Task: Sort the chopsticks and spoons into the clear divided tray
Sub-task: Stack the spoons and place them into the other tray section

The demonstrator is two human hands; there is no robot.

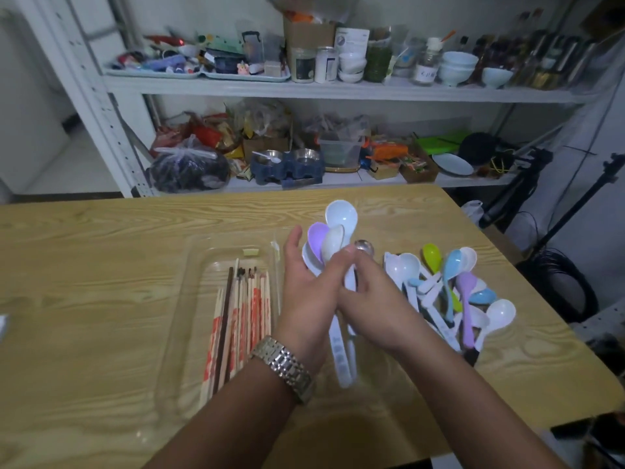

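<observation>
Left hand [304, 299] and right hand [368, 299] both grip one bundle of spoons [333, 231], fingers curled round the handles, bowls pointing to 12 o'clock. Chopsticks [243, 316] lie in the clear divided tray [189, 299] at 9 o'clock of the hands. Loose spoons [453, 289] are piled on the surface [84, 265] at 3 o'clock.

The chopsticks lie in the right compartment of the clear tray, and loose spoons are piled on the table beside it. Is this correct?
Not quite: the head view shows the chopsticks in the left compartment of the clear tray, not the right. The loose spoons are indeed piled on the table beside it.
</observation>
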